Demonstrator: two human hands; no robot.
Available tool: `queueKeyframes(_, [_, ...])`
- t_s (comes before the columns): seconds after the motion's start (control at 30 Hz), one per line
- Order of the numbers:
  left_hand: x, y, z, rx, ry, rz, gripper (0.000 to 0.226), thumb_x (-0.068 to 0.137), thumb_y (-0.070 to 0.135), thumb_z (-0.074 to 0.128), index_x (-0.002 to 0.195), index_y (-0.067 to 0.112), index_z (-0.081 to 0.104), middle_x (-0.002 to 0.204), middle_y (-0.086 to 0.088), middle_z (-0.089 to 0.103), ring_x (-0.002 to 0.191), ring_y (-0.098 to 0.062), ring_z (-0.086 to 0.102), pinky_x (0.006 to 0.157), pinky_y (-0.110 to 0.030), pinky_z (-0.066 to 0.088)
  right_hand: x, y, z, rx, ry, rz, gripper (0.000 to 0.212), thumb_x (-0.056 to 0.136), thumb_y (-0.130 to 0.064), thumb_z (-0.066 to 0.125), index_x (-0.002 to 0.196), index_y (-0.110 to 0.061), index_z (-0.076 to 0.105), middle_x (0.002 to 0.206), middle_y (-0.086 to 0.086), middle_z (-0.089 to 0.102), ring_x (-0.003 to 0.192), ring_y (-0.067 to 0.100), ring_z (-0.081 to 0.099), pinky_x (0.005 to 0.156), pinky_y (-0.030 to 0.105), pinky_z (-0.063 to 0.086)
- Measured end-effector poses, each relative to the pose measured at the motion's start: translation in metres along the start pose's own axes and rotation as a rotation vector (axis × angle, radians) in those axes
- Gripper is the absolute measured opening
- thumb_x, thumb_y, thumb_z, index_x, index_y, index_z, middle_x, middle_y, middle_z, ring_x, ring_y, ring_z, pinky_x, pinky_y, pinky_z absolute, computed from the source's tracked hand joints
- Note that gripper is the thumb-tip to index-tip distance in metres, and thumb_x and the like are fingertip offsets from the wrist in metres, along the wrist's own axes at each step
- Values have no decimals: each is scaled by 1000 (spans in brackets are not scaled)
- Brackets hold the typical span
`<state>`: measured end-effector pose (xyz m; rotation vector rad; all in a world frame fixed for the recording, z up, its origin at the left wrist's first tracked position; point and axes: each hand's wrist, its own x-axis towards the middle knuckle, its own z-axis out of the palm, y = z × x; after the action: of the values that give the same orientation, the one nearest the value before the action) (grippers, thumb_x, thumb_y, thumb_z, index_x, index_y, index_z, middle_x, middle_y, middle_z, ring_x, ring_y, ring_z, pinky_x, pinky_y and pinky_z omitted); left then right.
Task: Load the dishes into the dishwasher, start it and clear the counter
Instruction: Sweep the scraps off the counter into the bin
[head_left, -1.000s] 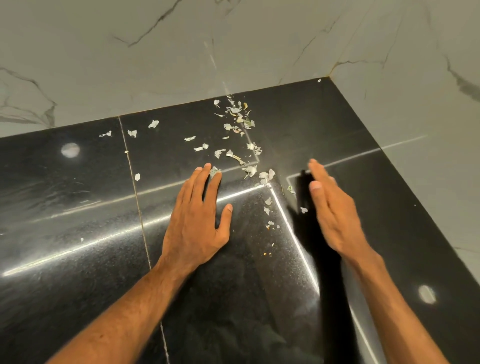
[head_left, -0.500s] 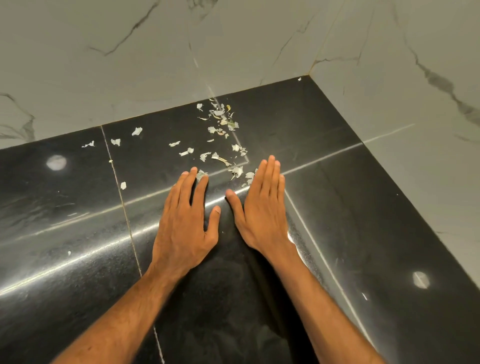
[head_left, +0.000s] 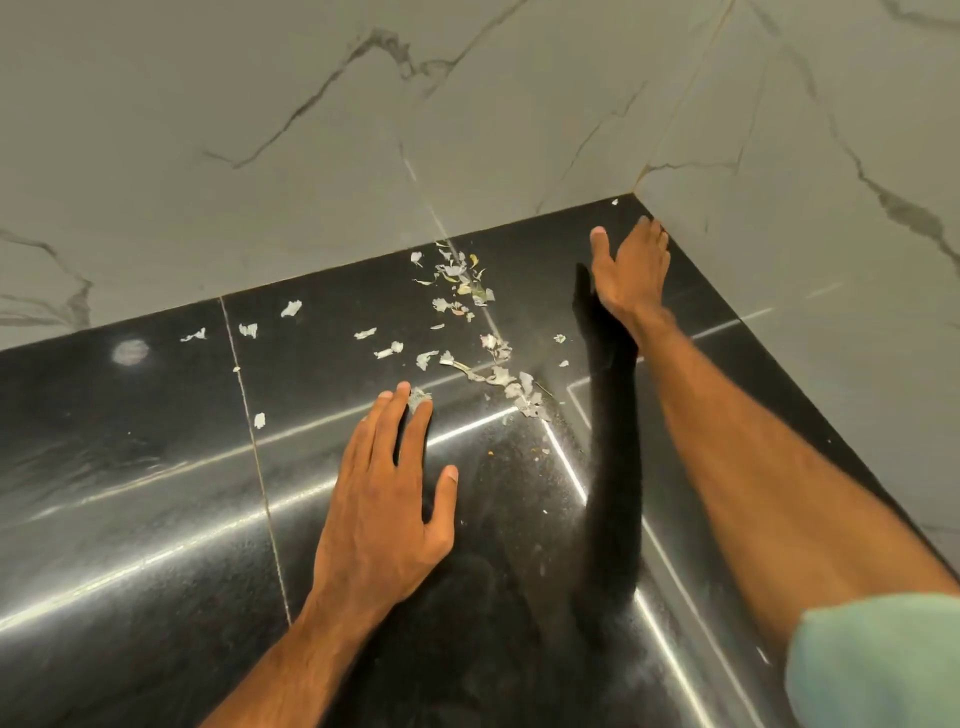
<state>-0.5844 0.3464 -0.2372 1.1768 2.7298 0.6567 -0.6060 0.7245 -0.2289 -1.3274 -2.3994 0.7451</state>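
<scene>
**A:** so where's the mess on that counter (head_left: 130, 493)?

**B:** pale scraps (head_left: 500, 375) are strewn near the marble wall (head_left: 260, 104). The left hand (head_left: 384, 499) lies flat, fingers straight, tips touching one scrap. The right hand (head_left: 631, 273) is in the corner, fingers loose, holding nothing.

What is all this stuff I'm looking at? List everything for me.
counter: one, glossy black, fills the lower picture and runs into a corner
walls: two, pale grey marble with dark veins, behind and to the right of the counter
scraps: many, whitish with a few yellow-green, scattered mid-counter towards the back wall
sleeve: one, light green, bottom right, on the right arm
left hand: one, bare, flat on the counter by the nearest scraps
right hand: one, bare, open, stretched into the back corner
</scene>
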Motion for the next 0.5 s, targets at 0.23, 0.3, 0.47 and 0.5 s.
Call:
queueKeyframes(0.23, [0, -1, 1, 5, 3, 5, 71, 99, 43, 53, 158, 15, 27, 168, -2, 16, 156, -15, 5, 125, -43, 21, 43, -23, 21, -280, -203, -87, 85, 104, -60, 20, 159, 2, 0, 168, 18, -7, 156, 31, -11, 120, 62, -12])
queueKeyframes(0.3, [0, -1, 1, 3, 7, 6, 71, 99, 43, 52, 158, 15, 27, 168, -1, 16, 156, -14, 5, 125, -43, 21, 39, -33, 29, -296, -205, -81, 86, 104, -59, 17, 157, 6, -1, 167, 23, -9, 155, 35, -13, 121, 62, -11])
queueKeyframes(0.47, [0, -1, 1, 1, 14, 7, 70, 99, 45, 51, 158, 15, 28, 167, -1, 16, 156, -14, 5, 126, -40, 19, -2, -50, 43, -312, -236, -266, 82, 105, -57, 12, 158, 6, 2, 166, 26, -3, 155, 37, -7, 125, 54, -3])
queueKeyframes(0.5, [0, -1, 1, 0, 17, 8, 70, 99, 45, 51, 158, 15, 28, 167, -1, 16, 156, -14, 6, 126, -39, 18, -16, -52, 44, -324, -252, -335, 80, 106, -55, 10, 158, 4, 2, 167, 23, -2, 156, 35, -5, 126, 53, -1])
